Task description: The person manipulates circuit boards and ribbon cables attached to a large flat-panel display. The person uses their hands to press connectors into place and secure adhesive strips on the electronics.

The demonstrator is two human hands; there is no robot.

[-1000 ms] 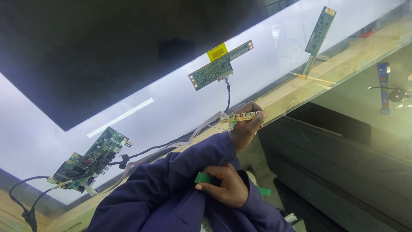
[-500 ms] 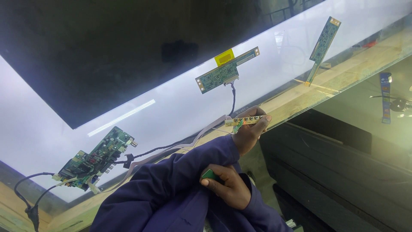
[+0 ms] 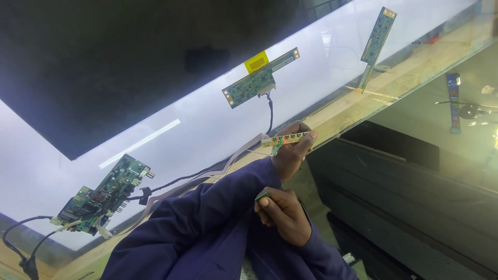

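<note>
Lowest in the frame, centre: our right hand (image 3: 282,215), fingers curled in, pinching a small green piece (image 3: 262,197) between thumb and forefinger; only its top edge shows. Both forearms are in dark blue sleeves (image 3: 207,228) running in from the lower left.

Just above, near frame centre: our left hand (image 3: 290,153), closed around a narrow strip board (image 3: 288,139). We note its long axis lies close to horizontal, rising slightly to the right; the right end pokes out past the fingertips, the left end carries a pale connector with thin wires. A small red light glows near its middle.

Farther up, on the white backlit panel (image 3: 207,124) lying on the surface: a green circuit board (image 3: 259,79) with a yellow tab, long axis climbing to the upper right, black cable dropping from it. At the lower left, a larger main board (image 3: 104,194) with cables. At the upper right, a slim board (image 3: 377,44) standing steeply. A wooden edge (image 3: 415,78) borders the panel.
</note>
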